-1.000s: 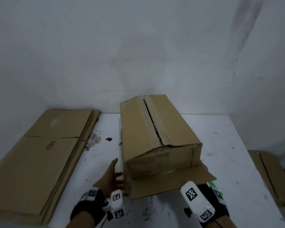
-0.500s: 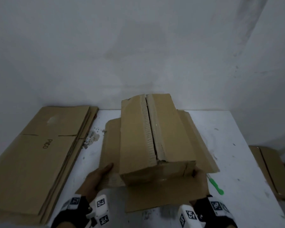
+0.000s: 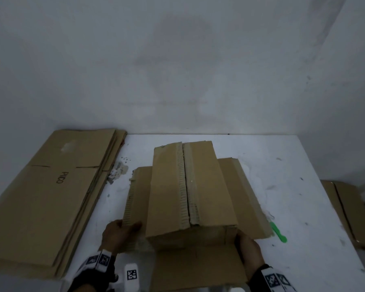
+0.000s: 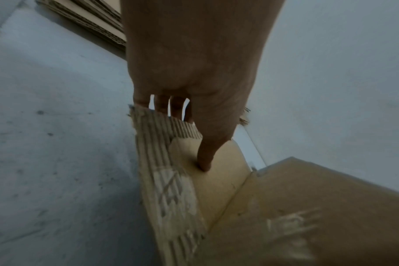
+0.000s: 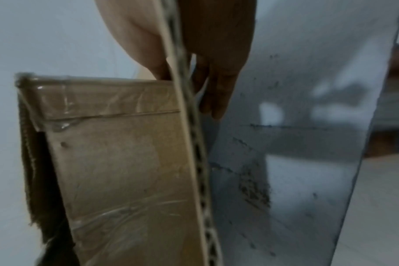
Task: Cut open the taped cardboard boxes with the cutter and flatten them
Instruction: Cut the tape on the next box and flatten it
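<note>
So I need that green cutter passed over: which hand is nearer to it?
Right. The right hand grips the box's right flap just beside the green cutter; the left hand holds the opposite flap.

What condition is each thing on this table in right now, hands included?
Cardboard box: upside down, lower flaps splayed out on the table, top seam slit.
Left hand: grips the left flap, thumb on top.
Right hand: pinches the near flap's edge.
Green cutter: lying on the table, unheld.
Flattened boxes: stacked flat at left.
</note>
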### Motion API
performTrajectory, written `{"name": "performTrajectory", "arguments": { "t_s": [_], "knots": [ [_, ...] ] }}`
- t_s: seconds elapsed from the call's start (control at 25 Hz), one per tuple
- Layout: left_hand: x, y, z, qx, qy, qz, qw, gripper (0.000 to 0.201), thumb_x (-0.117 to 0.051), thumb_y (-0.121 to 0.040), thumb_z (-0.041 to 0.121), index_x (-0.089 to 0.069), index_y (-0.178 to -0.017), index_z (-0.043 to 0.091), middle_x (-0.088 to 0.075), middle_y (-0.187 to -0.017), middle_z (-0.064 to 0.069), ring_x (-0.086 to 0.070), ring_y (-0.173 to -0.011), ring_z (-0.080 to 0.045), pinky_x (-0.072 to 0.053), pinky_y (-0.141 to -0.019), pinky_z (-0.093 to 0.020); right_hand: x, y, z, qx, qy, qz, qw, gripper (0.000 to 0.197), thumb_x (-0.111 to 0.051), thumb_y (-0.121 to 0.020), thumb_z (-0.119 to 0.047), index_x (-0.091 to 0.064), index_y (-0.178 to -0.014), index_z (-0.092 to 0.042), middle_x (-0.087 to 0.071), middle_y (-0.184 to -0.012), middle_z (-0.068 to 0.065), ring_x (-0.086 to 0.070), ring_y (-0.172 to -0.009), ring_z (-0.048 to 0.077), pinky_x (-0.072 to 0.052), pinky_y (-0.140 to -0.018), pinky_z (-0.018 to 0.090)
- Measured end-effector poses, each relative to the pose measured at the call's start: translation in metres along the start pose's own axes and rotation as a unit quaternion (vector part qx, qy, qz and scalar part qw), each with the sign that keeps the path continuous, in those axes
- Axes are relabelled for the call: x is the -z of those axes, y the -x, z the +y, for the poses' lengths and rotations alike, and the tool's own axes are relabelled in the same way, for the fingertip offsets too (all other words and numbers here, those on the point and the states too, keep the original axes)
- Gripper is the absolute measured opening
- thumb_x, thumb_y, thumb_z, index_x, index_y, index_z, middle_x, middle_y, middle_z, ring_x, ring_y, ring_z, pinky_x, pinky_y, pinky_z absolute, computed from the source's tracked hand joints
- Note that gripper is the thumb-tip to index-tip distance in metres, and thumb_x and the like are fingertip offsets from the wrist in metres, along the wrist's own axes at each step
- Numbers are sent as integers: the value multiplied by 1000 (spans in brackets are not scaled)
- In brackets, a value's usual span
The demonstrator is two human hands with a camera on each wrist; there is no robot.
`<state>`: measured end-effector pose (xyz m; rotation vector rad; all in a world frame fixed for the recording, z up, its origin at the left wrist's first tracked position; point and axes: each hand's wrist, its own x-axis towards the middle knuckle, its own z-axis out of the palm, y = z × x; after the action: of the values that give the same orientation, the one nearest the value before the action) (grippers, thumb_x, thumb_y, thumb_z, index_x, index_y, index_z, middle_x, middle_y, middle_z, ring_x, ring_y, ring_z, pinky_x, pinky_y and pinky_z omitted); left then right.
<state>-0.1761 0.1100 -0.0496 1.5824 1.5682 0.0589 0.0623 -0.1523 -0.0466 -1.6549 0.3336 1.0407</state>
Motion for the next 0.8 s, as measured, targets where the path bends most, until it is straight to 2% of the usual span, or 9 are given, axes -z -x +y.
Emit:
{"name": "performTrajectory", "arguments": {
  "t_s": [0.08, 0.16, 0.24, 0.4, 0.44, 0.52, 0.64, 0.72, 0.8],
  "knots": [
    [-4, -1, 4, -17, -1, 30, 999, 78, -85, -76, 40, -54, -139, 5, -62, -132, -18, -60, -117, -31, -51, -100, -42, 8, 1, -2, -63, -31, 10, 998, 17, -66, -93, -24, -65, -87, -8, -61, -73, 10, -52, -71, 26, -43, -63, 31],
    [-5, 4, 18, -49, 20, 56, 997, 88, -82, -80, 40, -39, -151, 10, -46, -149, -17, -47, -133, -33, -45, -107, -43, 13, 6, -6, -97, -42, 7, 994, 20, -66, -92, -21, -66, -89, -2, -57, -61, 10, -47, -58, 25, -41, -49, 28],
    [-8, 12, 39, -98, 19, 60, 993, 74, -73, -87, 42, -42, -150, 17, -48, -147, -11, -48, -132, -30, -45, -102, -36, 19, 5, -7, -118, -57, 13, 991, 23, -64, -93, -21, -68, -99, 0, -59, -71, 13, -48, -62, 27, -45, -53, 32],
    [-24, 23, 79, -220, -54, 28, 974, 68, -69, -88, 47, -42, -147, 27, -43, -152, -3, -41, -138, -23, -35, -111, -38, 20, 11, -18, -82, -88, 76, 990, 39, -71, -88, -21, -55, -122, -12, -55, -107, 7, -48, -100, 31, -48, -90, 45],
    [-31, 28, 89, -244, -86, 10, 966, 72, -68, -88, 50, -39, -149, 28, -39, -155, -1, -36, -141, -23, -32, -114, -40, 18, 12, -22, -49, -100, 89, 990, 47, -72, -86, -19, -51, -128, -14, -55, -117, 7, -49, -105, 30, -48, -90, 44],
    [-47, 39, 106, -272, -144, -21, 951, 80, -65, -87, 56, -30, -153, 29, -26, -162, 0, -21, -149, -23, -23, -119, -43, 9, 18, -33, 41, -89, 108, 989, 55, -70, -85, -14, -46, -133, -17, -56, -124, 9, -54, -101, 28, -50, -76, 38],
    [-71, 45, 123, -263, -196, -43, 944, 105, -55, -75, 81, -19, -157, 28, -13, -166, 1, 0, -154, -23, -8, -123, -46, -15, 33, -56, 191, 84, 97, 973, 45, -74, -82, -22, -51, -119, -26, -56, -123, 7, -55, -100, 23, -52, -78, 37],
    [-83, 41, 124, -214, -191, -42, 957, 123, -46, -61, 97, -11, -158, 30, -5, -167, -3, 6, -153, -28, -6, -122, -53, -30, 37, -64, 273, 307, 31, 911, 62, -79, -73, -41, -48, -126, -32, -48, -137, 6, -48, -120, 25, -49, -96, 42],
    [-89, 41, 125, -179, -162, -31, 970, 130, -49, -57, 98, 2, -157, 33, 6, -167, -6, 7, -153, -33, -11, -120, -60, -40, 37, -61, 271, 478, -54, 834, 96, -79, -67, -53, -28, -146, -35, -19, -156, 8, -17, -145, 33, -29, -115, 52]
  ]
}}
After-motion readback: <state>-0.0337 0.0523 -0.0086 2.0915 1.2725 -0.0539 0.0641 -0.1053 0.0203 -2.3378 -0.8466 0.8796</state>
